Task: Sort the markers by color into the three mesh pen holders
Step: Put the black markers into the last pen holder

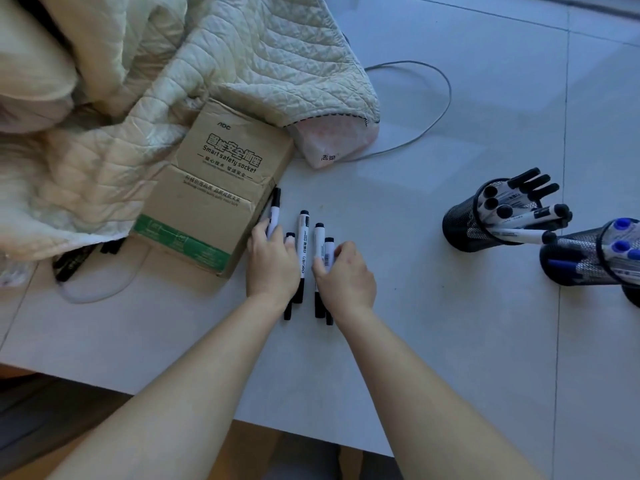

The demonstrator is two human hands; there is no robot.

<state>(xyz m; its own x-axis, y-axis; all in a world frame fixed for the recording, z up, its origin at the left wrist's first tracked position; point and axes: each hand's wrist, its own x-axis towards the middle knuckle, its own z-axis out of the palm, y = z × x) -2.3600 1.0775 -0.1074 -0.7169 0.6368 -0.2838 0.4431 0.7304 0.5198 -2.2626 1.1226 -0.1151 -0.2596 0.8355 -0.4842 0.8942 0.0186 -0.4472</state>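
Five black-capped whiteboard markers [302, 251] lie at frame centre on a white table [450, 341]. The left hand [272, 265] curls round the leftmost one, right against the edge of a cardboard socket box [214, 188]. The right hand [346, 277] pinches the rightmost marker. Open tabletop runs right to a mesh holder of black markers [471, 220], with a mesh holder of blue markers [585, 261] cut by the right edge. The table's front edge crosses lower left. A quilted blanket [173, 64] fills the upper left; a grey cable [446, 98] loops above.
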